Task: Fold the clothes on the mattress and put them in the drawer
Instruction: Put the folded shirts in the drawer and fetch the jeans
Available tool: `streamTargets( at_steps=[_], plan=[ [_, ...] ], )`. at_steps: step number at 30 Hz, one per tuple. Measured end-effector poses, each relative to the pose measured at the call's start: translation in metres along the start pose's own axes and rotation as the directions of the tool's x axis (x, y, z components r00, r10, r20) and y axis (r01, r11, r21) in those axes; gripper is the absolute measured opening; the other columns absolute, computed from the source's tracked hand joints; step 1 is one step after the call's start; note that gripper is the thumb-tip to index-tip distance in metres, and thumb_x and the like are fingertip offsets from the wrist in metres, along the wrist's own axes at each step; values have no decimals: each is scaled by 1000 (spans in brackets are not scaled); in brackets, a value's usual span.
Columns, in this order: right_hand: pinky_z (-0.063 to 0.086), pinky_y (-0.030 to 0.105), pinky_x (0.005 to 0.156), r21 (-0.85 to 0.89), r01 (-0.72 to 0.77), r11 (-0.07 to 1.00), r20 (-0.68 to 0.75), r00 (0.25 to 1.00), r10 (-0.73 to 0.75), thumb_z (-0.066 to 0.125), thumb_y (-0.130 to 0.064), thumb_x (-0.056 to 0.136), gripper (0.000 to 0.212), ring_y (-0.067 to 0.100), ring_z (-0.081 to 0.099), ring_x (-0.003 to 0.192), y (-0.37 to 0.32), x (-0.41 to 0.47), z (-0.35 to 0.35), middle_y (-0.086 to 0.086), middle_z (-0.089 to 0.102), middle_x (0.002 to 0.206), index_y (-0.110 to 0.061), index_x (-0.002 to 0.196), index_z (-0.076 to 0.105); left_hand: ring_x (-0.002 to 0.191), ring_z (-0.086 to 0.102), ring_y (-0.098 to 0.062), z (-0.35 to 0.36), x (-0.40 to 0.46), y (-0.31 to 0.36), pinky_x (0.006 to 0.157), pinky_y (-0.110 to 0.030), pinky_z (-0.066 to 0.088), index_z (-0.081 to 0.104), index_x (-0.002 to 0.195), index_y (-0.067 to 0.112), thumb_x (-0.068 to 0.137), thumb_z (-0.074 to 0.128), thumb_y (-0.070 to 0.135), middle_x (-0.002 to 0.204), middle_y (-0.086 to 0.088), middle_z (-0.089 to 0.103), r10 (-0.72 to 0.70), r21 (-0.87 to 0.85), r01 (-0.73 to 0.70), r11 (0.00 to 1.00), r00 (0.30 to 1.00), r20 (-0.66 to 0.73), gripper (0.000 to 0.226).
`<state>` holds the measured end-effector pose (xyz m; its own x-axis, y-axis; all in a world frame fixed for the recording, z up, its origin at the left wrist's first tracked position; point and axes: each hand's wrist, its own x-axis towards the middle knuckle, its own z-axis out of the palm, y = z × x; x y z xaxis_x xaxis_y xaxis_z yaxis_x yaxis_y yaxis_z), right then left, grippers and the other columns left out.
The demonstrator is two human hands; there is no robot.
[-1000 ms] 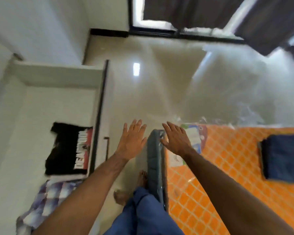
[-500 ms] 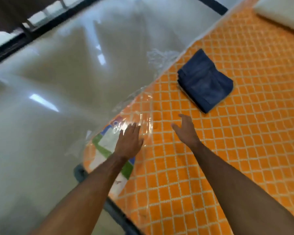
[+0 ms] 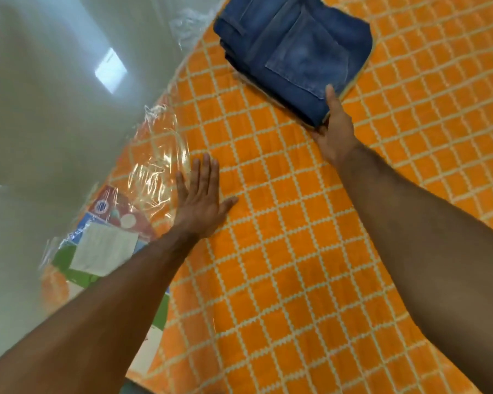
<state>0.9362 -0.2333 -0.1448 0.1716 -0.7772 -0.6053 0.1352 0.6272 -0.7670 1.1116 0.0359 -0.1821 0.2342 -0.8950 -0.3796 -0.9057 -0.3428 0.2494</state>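
Observation:
A folded pair of blue jeans (image 3: 293, 49) lies on the orange checked mattress (image 3: 296, 251) near its far left edge, a back pocket facing up. My right hand (image 3: 335, 129) grips the near corner of the jeans, thumb on top and fingers hidden beneath the fabric. My left hand (image 3: 201, 200) presses flat on the mattress with straight, spread fingers, close to the edge. The drawer is out of view.
Clear plastic wrap (image 3: 154, 166) with a printed label (image 3: 106, 245) covers the near left corner of the mattress. Glossy pale floor (image 3: 54, 109) runs along the mattress's left side.
The view swung from the drawer side onto the mattress. My right hand reached forward and took hold of the jeans' corner. My left hand came down flat on the mattress.

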Motion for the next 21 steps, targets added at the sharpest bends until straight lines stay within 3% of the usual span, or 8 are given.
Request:
streamTargets(
  at_steps=[3, 9, 14, 16, 19, 21],
  plan=[
    [62, 49, 84, 7, 12, 1000, -63, 998, -12, 85, -39, 80, 59, 32, 72, 107, -5, 20, 3, 11, 73, 119, -9, 127, 63, 150, -30, -23, -1, -1, 1, 119, -60, -14, -23, 156, 15, 99, 14, 70, 161, -3, -35, -5, 15, 5, 1000, 1000, -11, 87],
    [62, 54, 79, 39, -14, 999, -77, 997, 17, 87, -19, 80, 48, 34, 72, 105, -2, 20, -1, 13, 74, 116, -6, 122, 65, 145, -39, -19, -4, 3, 1, 117, -59, -20, -31, 152, 20, 99, 16, 70, 156, 2, -44, -28, -39, 31, 999, 998, 64, 87],
    [62, 48, 71, 171, 5, 985, -141, 990, 19, 84, -13, 82, 44, 35, 72, 106, 45, -34, 23, 13, 73, 119, -7, 122, 67, 138, -48, -13, -13, 8, -2, 113, -54, -29, -38, 148, 26, 96, 16, 75, 149, 9, -53, -33, -89, 51, 995, 981, 190, 90],
    [62, 44, 69, 253, -22, 967, -169, 983, 66, 83, -12, 83, 44, 35, 72, 106, 69, -67, 36, 13, 73, 121, -7, 124, 67, 136, -49, -10, -19, 11, -5, 112, -52, -31, -39, 146, 31, 91, 7, 81, 147, 12, -53, -19, -150, 58, 987, 969, 245, 87],
    [61, 37, 64, 331, -106, 938, -218, 958, 185, 82, -10, 83, 40, 35, 72, 104, 103, -119, 48, 13, 74, 119, -7, 121, 69, 143, -40, -8, -30, 10, -7, 114, -49, -30, -22, 155, 37, 79, -6, 81, 157, 11, -40, 1, -298, 65, 952, 976, 217, 89],
    [62, 38, 64, 357, -160, 921, -221, 943, 249, 81, -10, 84, 32, 38, 72, 104, 124, -153, 52, 16, 73, 119, -9, 115, 70, 153, -13, -10, -39, 6, -5, 120, -48, -20, 12, 159, 39, 83, -1, 80, 169, 6, -7, -69, -503, 113, 857, 992, 106, 87]
  ],
)
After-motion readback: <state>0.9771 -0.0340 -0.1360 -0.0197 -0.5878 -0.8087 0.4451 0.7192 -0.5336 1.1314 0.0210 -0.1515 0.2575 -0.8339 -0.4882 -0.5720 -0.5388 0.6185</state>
